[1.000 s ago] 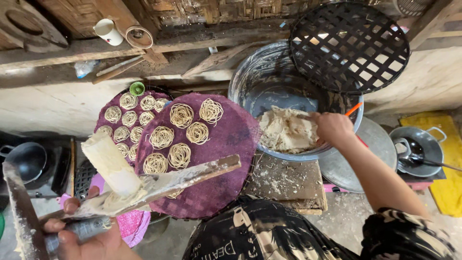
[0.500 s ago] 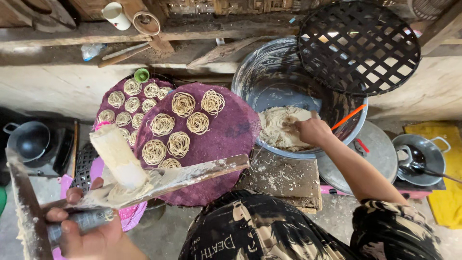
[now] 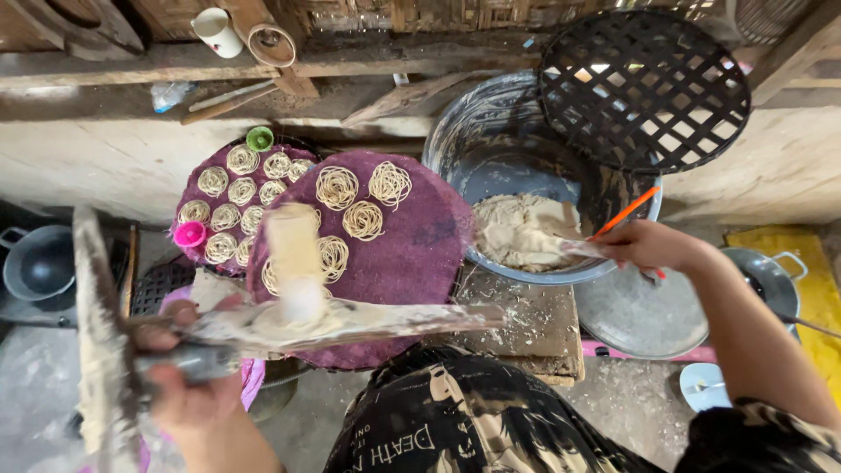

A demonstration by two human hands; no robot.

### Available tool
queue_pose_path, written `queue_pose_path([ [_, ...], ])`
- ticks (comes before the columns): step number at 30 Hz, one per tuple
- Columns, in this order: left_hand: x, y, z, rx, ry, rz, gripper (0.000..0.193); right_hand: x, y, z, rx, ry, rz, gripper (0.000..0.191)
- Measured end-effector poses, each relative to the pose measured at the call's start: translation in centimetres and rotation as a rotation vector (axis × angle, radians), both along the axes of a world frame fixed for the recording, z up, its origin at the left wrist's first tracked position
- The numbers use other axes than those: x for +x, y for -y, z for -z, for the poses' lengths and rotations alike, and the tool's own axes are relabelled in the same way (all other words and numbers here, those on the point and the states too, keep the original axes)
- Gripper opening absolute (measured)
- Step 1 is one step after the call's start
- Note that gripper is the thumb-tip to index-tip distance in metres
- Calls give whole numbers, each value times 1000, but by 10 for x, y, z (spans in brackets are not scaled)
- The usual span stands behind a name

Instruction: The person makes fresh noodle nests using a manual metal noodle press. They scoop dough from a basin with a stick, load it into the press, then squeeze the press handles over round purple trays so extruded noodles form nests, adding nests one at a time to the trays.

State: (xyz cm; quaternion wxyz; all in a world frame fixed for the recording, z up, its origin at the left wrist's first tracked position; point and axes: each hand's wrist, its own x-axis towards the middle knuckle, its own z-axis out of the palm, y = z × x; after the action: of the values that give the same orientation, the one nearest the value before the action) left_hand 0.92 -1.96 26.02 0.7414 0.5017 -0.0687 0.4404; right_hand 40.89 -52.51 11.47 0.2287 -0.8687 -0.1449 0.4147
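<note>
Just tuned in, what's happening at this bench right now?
A person is making coiled noodle nests. The left hand grips a dough-smeared press over the near purple mat, which already carries several nests. The right hand reaches into the big metal basin, touching the lump of dough. A second mat behind is nearly full of nests.
</note>
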Motion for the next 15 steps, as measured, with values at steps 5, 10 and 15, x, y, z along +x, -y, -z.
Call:
queue_pose_path([
  [5, 64, 11, 11, 184, -182, 123, 39, -13, 58, -50, 321, 97, -53, 43],
  [10, 164, 76, 48, 649, -483, 249, 43, -22, 96, -87, 415, 85, 95, 48],
  [15, 232, 132, 66, 1111, -705, 251, 47, -37, 99, -101, 527, 32, 157, 43],
])
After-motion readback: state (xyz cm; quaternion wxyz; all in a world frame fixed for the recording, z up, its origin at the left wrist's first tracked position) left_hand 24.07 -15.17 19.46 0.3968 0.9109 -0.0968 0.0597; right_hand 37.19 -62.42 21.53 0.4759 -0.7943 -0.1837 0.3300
